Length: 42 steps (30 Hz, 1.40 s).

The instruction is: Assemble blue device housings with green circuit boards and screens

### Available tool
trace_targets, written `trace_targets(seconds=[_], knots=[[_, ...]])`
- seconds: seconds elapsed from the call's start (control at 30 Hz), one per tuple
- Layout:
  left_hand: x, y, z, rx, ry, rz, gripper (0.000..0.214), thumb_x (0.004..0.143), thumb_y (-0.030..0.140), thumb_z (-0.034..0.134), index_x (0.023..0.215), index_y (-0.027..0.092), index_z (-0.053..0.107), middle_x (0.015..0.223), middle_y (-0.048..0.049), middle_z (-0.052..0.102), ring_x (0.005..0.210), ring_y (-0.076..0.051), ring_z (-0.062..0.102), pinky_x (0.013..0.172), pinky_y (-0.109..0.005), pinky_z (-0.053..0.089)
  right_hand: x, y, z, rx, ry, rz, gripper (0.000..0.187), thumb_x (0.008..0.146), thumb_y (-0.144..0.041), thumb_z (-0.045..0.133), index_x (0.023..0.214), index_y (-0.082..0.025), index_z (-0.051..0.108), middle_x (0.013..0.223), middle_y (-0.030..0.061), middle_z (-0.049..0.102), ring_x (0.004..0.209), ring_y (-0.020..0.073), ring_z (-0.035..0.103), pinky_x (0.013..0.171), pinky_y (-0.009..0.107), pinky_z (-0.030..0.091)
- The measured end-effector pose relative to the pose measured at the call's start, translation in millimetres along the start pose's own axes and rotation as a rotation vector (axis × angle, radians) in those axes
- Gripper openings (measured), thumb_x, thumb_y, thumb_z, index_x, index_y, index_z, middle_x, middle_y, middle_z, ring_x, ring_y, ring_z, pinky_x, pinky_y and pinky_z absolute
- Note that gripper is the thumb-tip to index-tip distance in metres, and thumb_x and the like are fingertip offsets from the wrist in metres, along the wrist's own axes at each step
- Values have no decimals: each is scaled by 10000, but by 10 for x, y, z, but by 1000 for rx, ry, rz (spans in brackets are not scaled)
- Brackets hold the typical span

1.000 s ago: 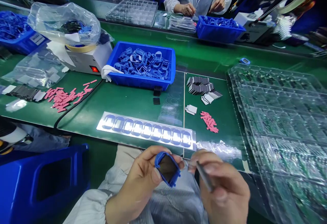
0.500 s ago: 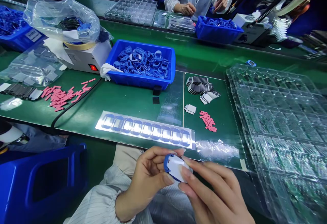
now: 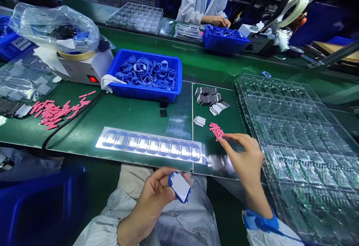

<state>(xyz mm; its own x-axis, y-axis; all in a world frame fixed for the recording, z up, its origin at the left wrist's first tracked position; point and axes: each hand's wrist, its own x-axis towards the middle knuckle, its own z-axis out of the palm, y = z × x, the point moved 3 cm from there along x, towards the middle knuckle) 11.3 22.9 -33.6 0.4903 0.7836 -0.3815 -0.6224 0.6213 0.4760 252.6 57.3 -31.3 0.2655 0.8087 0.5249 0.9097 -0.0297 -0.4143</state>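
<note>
My left hand (image 3: 155,190) is low over my lap, shut on a blue rubber frame with a white face (image 3: 180,187). My right hand (image 3: 244,157) reaches out over the green bench. Its thumb and forefinger are at the near end of a small pile of pink strips (image 3: 216,131). I cannot tell whether they pinch a strip. A silver sheet of blue frame shapes (image 3: 150,145) lies on the bench beyond my left hand.
A blue bin of blue frames (image 3: 123,61) stands at the bench's middle. Stacked clear plastic trays (image 3: 297,137) cover the right side. Black-and-white strips (image 3: 207,95) lie ahead, more pink strips (image 3: 53,113) at left. A co-worker (image 3: 203,3) works across the bench.
My right hand has left the frame and moved forward to the pink strips. The frame now shows its white face, not the dark one seen a second ago. The view has shifted slightly.
</note>
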Motion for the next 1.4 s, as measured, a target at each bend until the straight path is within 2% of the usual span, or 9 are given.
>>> trace_targets(seconds=[0.2, 0.37, 0.53, 0.63, 0.7, 0.8, 0.87, 1.17, 1.4], knots=[[-17, 0, -7, 30, -5, -13, 283, 642, 283, 810, 909, 225, 735, 935, -29, 781, 845, -130, 714, 721, -172, 527, 174, 104, 311, -181, -37, -31, 391, 814, -549, 582, 768, -178, 697, 766, 79, 678, 736, 231, 539, 627, 338, 346], [-50, 24, -49, 64, 23, -19, 291, 648, 302, 805, 920, 233, 731, 937, -24, 780, 860, -135, 710, 723, -180, 525, 221, 51, 383, -228, -37, -86, 310, 856, -431, 573, 708, -179, 675, 736, 71, 667, 720, 221, 508, 612, 340, 287], [-61, 36, -58, 63, 61, -29, 283, 664, 331, 790, 923, 232, 734, 938, -22, 779, 854, -134, 709, 726, -183, 527, 182, 20, 232, -114, 17, -140, 231, 889, -278, 529, 715, -179, 643, 762, 73, 653, 719, 203, 534, 628, 341, 356], [-53, 31, -35, 29, 70, -55, 288, 661, 364, 786, 916, 239, 738, 923, -19, 783, 832, -128, 713, 712, -174, 530, 55, -229, 2, 40, 60, -171, 167, 903, -235, 500, 795, -187, 619, 783, 67, 639, 740, 194, 573, 653, 336, 432], [-49, 18, -18, 2, 82, -92, 296, 660, 379, 783, 917, 239, 739, 914, -20, 784, 810, -124, 714, 703, -175, 534, -67, -486, -142, 233, -6, -217, 153, 907, -213, 492, 799, -215, 600, 741, 26, 626, 710, 173, 590, 643, 319, 461], [-46, 4, 7, -28, 77, -118, 289, 677, 383, 773, 917, 226, 739, 907, -23, 781, 802, -115, 707, 703, -176, 535, -244, -831, -252, 724, -228, -273, 142, 911, -190, 484, 866, -216, 616, 741, 21, 607, 687, 164, 578, 620, 316, 457], [-44, 2, 21, -44, 60, -114, 289, 687, 385, 767, 925, 223, 737, 892, -22, 779, 805, -108, 700, 697, -166, 528, -322, -948, -250, 860, -335, -277, 143, 914, -192, 483, 919, -206, 625, 779, 34, 610, 708, 165, 574, 617, 314, 449], [-39, -37, 33, -87, 44, -128, 292, 694, 383, 763, 923, 204, 735, 872, -15, 767, 793, -100, 697, 693, -153, 533, -374, -930, -183, 892, -341, -236, 136, 917, -201, 495, 900, -205, 630, 781, 31, 609, 736, 164, 556, 647, 317, 437], [-33, -46, 46, -106, 36, -127, 270, 716, 361, 751, 928, 194, 732, 887, -21, 766, 754, -93, 696, 668, -153, 547, -393, -934, -251, 687, -235, -398, 189, 868, -121, 534, 984, -215, 651, 856, 49, 644, 768, 177, 580, 609, 322, 474]])
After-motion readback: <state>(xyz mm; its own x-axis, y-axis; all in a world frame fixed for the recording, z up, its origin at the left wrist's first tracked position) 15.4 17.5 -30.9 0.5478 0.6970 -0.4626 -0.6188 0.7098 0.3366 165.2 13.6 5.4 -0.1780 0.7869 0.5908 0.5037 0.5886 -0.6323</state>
